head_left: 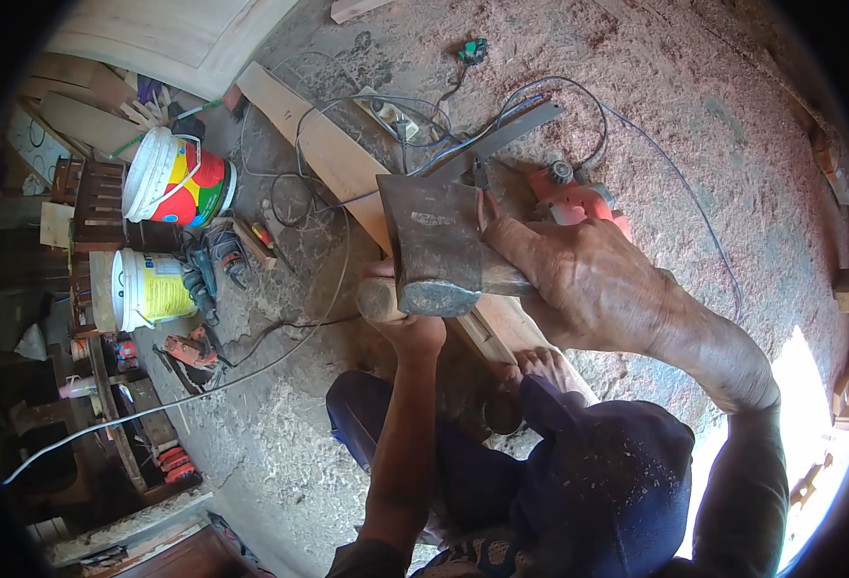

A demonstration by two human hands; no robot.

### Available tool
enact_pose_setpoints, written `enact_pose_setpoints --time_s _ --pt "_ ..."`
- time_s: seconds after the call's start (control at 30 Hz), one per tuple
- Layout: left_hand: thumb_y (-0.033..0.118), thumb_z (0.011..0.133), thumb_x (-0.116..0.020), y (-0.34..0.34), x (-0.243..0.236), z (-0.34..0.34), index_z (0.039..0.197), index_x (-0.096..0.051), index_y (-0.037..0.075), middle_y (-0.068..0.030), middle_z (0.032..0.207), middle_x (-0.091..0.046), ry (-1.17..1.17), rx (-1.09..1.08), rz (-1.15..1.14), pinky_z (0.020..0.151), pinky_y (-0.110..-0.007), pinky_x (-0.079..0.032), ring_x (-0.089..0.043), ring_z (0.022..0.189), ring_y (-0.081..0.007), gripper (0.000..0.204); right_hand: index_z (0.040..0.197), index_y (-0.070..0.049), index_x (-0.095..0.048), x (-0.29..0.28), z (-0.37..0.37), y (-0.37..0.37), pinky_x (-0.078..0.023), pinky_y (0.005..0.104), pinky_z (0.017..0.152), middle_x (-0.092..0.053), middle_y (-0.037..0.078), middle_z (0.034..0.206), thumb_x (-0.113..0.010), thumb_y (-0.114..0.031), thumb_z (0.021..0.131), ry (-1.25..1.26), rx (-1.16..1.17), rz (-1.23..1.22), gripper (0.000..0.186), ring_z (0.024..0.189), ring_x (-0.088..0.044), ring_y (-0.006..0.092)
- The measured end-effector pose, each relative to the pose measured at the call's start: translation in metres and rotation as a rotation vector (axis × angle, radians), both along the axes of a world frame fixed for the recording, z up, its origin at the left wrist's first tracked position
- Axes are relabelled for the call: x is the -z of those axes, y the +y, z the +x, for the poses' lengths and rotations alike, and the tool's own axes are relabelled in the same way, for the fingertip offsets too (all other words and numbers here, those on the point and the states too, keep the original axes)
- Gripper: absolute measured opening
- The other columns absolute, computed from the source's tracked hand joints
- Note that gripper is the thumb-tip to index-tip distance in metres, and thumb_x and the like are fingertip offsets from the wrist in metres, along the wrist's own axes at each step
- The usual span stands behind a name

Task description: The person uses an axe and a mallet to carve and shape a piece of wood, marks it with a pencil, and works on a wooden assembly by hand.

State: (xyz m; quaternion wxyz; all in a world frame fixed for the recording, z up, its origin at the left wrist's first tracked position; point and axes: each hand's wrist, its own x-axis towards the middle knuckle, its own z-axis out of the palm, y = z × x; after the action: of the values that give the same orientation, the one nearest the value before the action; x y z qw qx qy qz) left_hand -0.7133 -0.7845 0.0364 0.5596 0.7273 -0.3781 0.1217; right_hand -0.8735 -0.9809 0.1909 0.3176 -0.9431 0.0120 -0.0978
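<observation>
My right hand (593, 279) is closed round the short wooden handle of an axe (436, 231). Its broad dark blade points away from me, and the flat back of the head faces me. Just left of that flat back shows the round butt of a wooden tool handle (378, 301), gripped by my left hand (413, 332). The axe head hides the rest of that tool and part of the left fingers. Below both hands runs a long wooden plank (338, 154), with a narrow slot (482, 335) cut in its nearer part. A bare foot (548, 370) rests on the plank.
A red power tool (578, 200) lies beyond my right hand. A metal square (521, 130) and a power strip (391, 118) lie among loose cables. Two buckets (159, 178), drills (214, 258) and wood scraps stand left. Shavings (675, 125) cover the floor at right.
</observation>
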Motion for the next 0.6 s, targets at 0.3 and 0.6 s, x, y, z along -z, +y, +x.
enact_pose_setpoints --time_s 0.3,0.6 --pt "0.006 0.082 -0.072 -0.001 0.022 0.002 0.097 -0.053 0.004 -0.0043 0.088 -0.058 -0.321 0.024 0.179 0.077 -0.031 -0.048 -0.058 0.082 -0.0144 0.024 0.116 -0.002 -0.053 -0.046 0.008 0.003 -0.059 0.0414 0.063 -0.067 0.012 0.078 -0.073 -0.002 0.071 -0.183 -0.072 -0.099 0.048 0.069 -0.072 0.0302" --pt "0.005 0.082 -0.073 -0.002 0.029 -0.004 0.096 -0.052 0.005 -0.0051 0.088 -0.059 -0.313 0.049 0.199 0.078 -0.033 -0.049 -0.059 0.082 -0.0159 0.025 0.105 0.002 -0.053 -0.03 0.013 0.006 -0.053 0.0367 0.043 -0.064 0.012 0.07 -0.062 -0.01 0.087 -0.05 -0.187 -0.376 0.023 0.056 -0.069 0.0245"
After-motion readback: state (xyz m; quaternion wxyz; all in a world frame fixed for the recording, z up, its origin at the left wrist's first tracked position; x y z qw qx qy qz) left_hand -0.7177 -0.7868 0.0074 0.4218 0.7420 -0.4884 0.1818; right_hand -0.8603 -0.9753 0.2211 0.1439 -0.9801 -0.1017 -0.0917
